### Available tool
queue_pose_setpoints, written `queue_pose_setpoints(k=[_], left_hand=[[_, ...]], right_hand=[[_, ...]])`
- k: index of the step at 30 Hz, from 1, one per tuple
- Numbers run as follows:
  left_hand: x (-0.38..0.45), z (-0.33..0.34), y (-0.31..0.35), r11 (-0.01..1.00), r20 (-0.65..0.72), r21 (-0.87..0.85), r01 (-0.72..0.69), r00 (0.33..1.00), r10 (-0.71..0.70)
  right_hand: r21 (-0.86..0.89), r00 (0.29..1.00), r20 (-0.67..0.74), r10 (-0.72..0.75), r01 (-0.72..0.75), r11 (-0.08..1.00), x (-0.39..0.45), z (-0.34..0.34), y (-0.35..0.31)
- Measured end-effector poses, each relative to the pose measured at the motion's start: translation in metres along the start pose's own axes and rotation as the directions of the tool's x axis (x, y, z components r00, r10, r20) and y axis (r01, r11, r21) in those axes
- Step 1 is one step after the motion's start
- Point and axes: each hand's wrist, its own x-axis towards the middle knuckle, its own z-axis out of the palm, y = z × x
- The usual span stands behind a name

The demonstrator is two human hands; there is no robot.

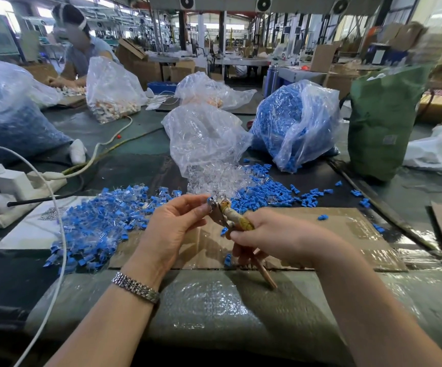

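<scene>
Far left: a power strip [15,192] and, beside it, a heap of joined blue-and-clear pieces [100,221] lie on the surface [140,147]. Centre left: the left hand [172,231], its fingers curled narrow, pinches a small blue piece [210,201] between thumb and fingertips and holds it at the nose of the pliers [230,218], above the cardboard sheet [333,234]. Centre right: the right hand [272,239] wraps its fingers round the taped handles. Whether the jaws have closed on the piece cannot be told. Behind lie a clear bag [206,144], loose blue caps [262,192] and, further right, a bag of blue caps [294,123]. The step in hand is judged to be pressing the piece with the pliers. For a good result, seat the piece square in the jaws, keep the left fingertips back from the nose, and squeeze briefly and evenly so the clear part does not crack.
</scene>
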Motion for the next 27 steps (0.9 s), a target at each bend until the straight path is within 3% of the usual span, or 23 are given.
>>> queue_pose_setpoints(k=[7,14,17,20,23,25,27], left_hand=[[-0.006,0.003,0.003,0.989,-0.023,0.145,-0.009,1.000,0.012],[-0.007,0.003,0.002,0.978,-0.013,0.204,-0.048,0.999,0.052],[-0.005,0.001,-0.001,0.952,-0.106,0.290,-0.097,0.986,0.133],[-0.001,-0.005,-0.003,0.803,-0.299,0.584,-0.115,0.890,0.345],[0.001,-0.004,-0.004,0.636,-0.368,0.772,-0.019,0.801,0.472],[0.001,-0.002,-0.004,0.569,-0.329,0.822,-0.016,0.802,0.498],[0.000,0.001,-0.005,0.548,-0.258,0.834,-0.061,0.835,0.486]], right_hand=[[-0.007,0.993,-0.114,0.006,-0.006,1.000,0.004,0.013,0.003],[0.049,0.998,-0.063,0.020,-0.017,0.999,0.002,0.012,0.006],[0.079,0.997,-0.063,0.043,-0.038,0.996,-0.006,-0.001,0.011],[0.017,0.962,-0.250,0.107,-0.106,0.994,-0.006,-0.015,0.023],[-0.204,0.845,-0.499,0.192,-0.330,0.922,0.002,-0.023,0.042],[-0.332,0.783,-0.582,0.220,-0.475,0.814,0.007,-0.023,0.054],[-0.419,0.768,-0.598,0.230,-0.544,0.727,0.011,-0.020,0.062]])
